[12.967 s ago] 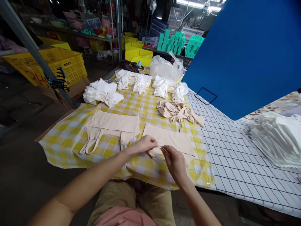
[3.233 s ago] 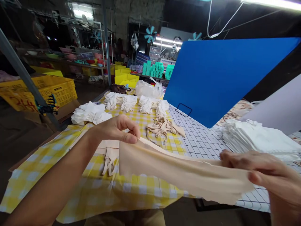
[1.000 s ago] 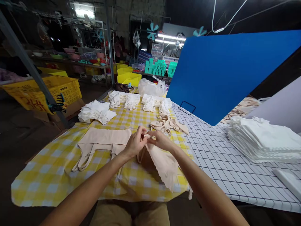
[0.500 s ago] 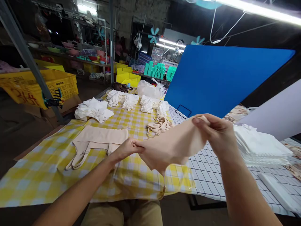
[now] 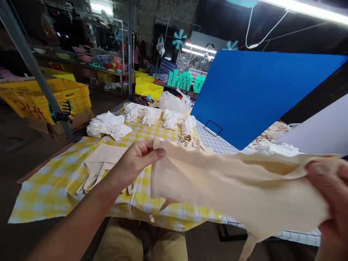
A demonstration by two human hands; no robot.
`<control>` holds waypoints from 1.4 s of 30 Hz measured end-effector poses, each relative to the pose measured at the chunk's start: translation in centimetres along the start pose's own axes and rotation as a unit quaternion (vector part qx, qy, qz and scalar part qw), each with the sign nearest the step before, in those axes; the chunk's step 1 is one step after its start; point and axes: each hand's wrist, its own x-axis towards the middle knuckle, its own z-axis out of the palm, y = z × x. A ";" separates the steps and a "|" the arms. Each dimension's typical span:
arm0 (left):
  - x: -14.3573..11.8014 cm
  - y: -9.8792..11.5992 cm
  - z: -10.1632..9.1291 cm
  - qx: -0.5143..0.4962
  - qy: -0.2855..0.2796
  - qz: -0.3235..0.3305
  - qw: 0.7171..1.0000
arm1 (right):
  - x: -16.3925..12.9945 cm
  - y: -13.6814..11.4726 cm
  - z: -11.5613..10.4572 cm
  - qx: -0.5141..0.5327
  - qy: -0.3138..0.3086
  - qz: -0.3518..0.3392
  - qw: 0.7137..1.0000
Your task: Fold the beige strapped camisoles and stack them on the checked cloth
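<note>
Stretched between my two hands is a beige camisole top (image 5: 217, 181), held up above the table's front edge. My left hand (image 5: 140, 157) pinches its left upper corner between thumb and fingers. At the far right my right hand (image 5: 330, 192), partly cut off by the frame edge, grips the other end; it looks slightly blurred. A thin strap hangs below the cloth near my right hand. Another beige camisole (image 5: 102, 159) lies flat on the yellow checked cloth (image 5: 62, 181), partly behind my left hand. Beyond the held garment is a heap of beige straps (image 5: 191, 142).
White folded garments (image 5: 144, 113) lie in bundles at the back, with a loose white pile (image 5: 108, 125) to their left. A large blue board (image 5: 261, 94) stands at the right. A yellow crate (image 5: 73, 98) is at the left beside a metal post (image 5: 40, 69).
My right hand has moved far right and lower, pulling the beige camisole out wide. My left hand has shifted up slightly and now holds a top corner.
</note>
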 end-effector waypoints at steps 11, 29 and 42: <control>5.3 -15.7 1.2 0.440 0.026 -0.163 0.883 | 3.8 21.4 12.4 -0.156 -0.131 0.183 0.962; 4.4 -15.8 1.2 0.622 -0.013 -0.187 0.760 | 4.5 22.6 11.3 -0.015 -0.218 0.354 0.909; 4.7 -15.0 -0.6 0.607 0.024 -0.186 0.772 | 4.6 22.3 11.6 0.005 -0.223 0.324 0.919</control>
